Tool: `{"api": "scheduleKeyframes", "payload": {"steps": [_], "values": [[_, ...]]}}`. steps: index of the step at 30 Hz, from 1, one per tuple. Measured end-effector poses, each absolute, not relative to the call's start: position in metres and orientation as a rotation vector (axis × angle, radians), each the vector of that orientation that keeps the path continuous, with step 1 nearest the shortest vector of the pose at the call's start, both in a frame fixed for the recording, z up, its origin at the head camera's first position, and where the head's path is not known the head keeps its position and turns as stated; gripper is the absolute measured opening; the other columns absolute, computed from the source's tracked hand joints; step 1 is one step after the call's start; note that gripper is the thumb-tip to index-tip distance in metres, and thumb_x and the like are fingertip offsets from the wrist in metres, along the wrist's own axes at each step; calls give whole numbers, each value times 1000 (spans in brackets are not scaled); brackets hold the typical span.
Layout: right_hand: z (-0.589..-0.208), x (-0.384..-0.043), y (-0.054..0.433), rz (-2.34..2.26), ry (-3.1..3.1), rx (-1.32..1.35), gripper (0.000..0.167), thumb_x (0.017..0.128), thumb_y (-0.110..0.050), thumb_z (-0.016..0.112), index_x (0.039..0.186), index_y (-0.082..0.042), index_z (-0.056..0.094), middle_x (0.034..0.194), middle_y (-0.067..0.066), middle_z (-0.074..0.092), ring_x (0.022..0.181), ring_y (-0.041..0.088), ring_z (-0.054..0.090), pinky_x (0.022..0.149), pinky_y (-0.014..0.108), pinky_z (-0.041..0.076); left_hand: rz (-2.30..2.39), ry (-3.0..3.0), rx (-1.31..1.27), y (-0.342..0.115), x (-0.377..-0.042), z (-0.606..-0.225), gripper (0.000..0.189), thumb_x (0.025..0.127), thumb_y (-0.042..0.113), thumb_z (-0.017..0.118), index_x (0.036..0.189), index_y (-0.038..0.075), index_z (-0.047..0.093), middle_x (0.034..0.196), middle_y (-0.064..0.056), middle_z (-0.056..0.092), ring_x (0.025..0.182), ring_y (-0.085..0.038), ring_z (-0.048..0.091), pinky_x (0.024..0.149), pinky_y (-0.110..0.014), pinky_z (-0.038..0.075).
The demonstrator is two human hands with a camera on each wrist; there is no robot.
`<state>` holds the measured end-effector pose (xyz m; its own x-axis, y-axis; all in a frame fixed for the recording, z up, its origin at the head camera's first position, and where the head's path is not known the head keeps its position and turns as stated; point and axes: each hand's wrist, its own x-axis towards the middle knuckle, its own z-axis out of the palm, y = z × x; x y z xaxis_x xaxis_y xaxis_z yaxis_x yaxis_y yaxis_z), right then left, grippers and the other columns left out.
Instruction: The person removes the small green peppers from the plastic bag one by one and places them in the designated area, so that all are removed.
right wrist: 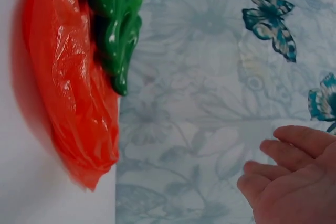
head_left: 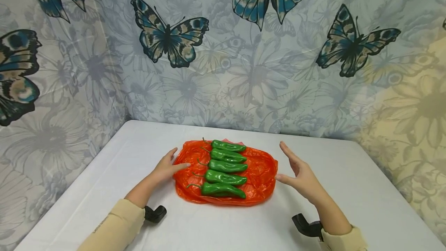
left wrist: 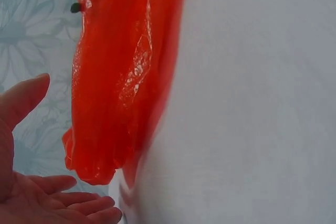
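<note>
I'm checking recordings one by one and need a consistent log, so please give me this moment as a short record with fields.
items: five green peppers, side by side, stems toward the left
under them: crumpled red plastic
surface: white table
left hand: at the plastic's left end, gripping nothing; contact unclear
right hand: by its right end, holding nothing
backdrop: butterfly-print cloth

**Cropped, covered, too small**

Head view: lettering point(head_left: 101, 224) on the left sleeve point(head_left: 120, 220), lower left, is too small to read; a pink scrap point(head_left: 226, 140) behind the topmost pepper point(head_left: 228, 146) is partly hidden. Left wrist view: the left edge crops the left hand point(left wrist: 26, 198), the top edge the red plastic point(left wrist: 113, 77).
</note>
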<state>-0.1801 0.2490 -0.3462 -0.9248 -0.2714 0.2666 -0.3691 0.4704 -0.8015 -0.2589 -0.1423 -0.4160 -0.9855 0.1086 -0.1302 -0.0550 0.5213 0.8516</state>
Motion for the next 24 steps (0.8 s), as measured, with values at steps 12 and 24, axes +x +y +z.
{"api": "scheduleKeyframes", "payload": {"steps": [12, 24], "values": [[-356, -186, 235, 1806, -2406, 854, 59, 85, 1, 61, 138, 7, 38, 139, -12, 48, 125, -8, 42, 99, 8, 36, 1803, 2358, 72, -142, -256, -426, 76, 86, 14, 63, 145, -7, 19, 149, -28, 25, 138, -40, 26, 111, -48, 27], [-368, -194, 221, 2007, -2293, 1032, 54, 85, 2, 60, 134, 11, 40, 136, -6, 53, 126, 3, 47, 102, 15, 38, 1855, 2389, 98, -137, -257, -433, 70, 85, 9, 63, 143, -5, 27, 146, -26, 33, 133, -36, 37, 106, -43, 38]]}}
